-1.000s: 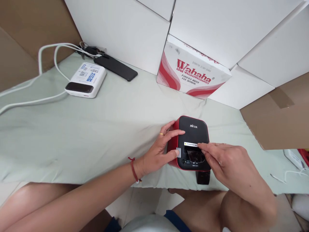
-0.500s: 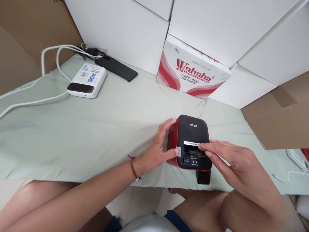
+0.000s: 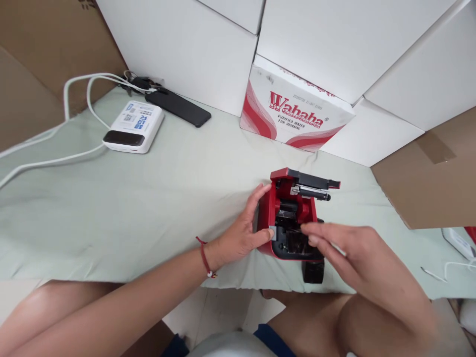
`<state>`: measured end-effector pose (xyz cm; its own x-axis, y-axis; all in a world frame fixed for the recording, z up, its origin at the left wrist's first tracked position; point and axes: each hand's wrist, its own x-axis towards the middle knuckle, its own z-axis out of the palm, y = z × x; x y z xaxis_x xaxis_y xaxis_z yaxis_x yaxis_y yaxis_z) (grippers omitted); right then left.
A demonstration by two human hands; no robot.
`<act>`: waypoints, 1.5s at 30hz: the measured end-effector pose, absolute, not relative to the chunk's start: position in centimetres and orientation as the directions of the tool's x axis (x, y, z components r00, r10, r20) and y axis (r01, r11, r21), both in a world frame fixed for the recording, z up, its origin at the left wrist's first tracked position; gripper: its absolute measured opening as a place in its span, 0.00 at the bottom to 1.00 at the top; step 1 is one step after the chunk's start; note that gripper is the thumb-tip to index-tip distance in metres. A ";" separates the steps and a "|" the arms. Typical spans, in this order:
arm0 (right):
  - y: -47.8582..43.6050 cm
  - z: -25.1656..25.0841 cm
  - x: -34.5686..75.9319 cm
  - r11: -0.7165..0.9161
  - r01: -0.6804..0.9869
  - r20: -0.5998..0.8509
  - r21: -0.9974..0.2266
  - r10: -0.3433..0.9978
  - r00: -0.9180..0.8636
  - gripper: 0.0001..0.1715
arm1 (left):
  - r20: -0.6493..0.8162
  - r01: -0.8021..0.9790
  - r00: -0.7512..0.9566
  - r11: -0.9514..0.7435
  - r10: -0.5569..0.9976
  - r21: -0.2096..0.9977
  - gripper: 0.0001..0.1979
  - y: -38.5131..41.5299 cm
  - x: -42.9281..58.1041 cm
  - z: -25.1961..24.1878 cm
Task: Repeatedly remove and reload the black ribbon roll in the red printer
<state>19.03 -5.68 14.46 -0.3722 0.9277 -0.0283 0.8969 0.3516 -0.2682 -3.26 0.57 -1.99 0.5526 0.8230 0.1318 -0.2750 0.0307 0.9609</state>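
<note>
A red and black label printer (image 3: 265,228) stands near the front edge of the cloth-covered table, its lid (image 3: 312,179) raised. Inside lies a black roll (image 3: 287,209), and a glossy black strip (image 3: 297,243) runs from it over the front. My left hand (image 3: 245,230) grips the printer's left side, fingers along the wall and thumb on the grey corner button. Thumb and fingers of my right hand (image 3: 334,243) pinch at the strip's right side above the front; the exact hold is partly hidden. Below the printer's front shows a dark piece (image 3: 313,271).
A Wahaha carton (image 3: 297,111) leans on white boxes behind the printer. Farther left lie a black phone (image 3: 178,106) and a white power bank (image 3: 134,126) with white cables (image 3: 55,162). Brown cardboard (image 3: 435,173) borders the right side; another white device (image 3: 457,243) lies there.
The printer's lid has swung up and back, baring the roll and the strip inside. My right hand has shifted slightly left; my left hand stays on the printer's side.
</note>
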 end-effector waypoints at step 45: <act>-2.0 9.2 32.3 -0.304 0.944 -0.388 -0.128 0.892 0.234 0.32 | 0.154 -0.274 0.518 -0.007 0.841 0.962 0.43 0.6 -2.9 -1.3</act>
